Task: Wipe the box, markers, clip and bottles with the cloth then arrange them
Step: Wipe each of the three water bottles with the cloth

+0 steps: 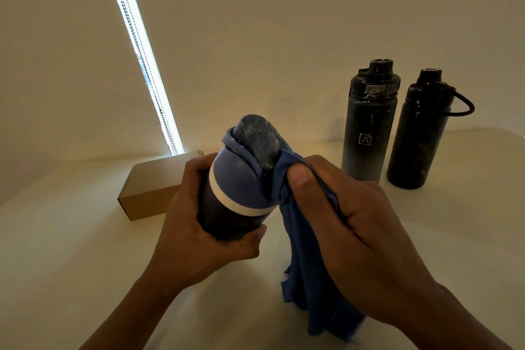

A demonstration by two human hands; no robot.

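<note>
White table point(71, 264): cardboard box point(150, 190), two black bottles point(366, 122), possibly dusty.

Left hand point(199, 224) gripping blue-capped bottle point(241, 193), right hand point(349, 224) pinching blue cloth point(306, 264) against cap

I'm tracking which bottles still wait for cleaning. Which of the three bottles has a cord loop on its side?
The rightmost black bottle, standing free on the table: a cord loop hangs from its neck. The logo bottle and the blue-lidded bottle show none.
</note>
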